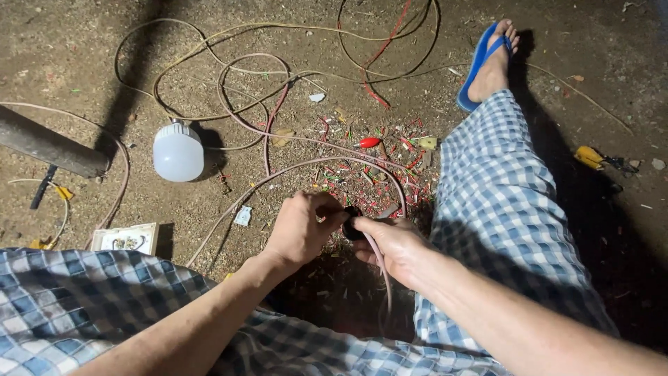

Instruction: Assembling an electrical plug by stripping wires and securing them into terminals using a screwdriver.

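Observation:
My left hand [300, 226] and my right hand [390, 244] meet over a small black fitting [351, 223], both pinching it. A pinkish cable [292, 169] runs from the fitting, loops across the dirt floor, and also passes down under my right palm. Most of the black fitting is hidden by my fingers. Just beyond my hands lies a scatter of red and green wire-insulation scraps [369, 167], with a small red-handled tool [369, 142] among them.
A white bulb [177, 152] lies left of the scraps. A small cardboard box [126, 238] sits near my left knee. Tangled wires [278, 63] cover the floor. A dark pipe [49, 147] lies far left, yellow-handled pliers [591, 157] right. My leg ends in a blue sandal [480, 59].

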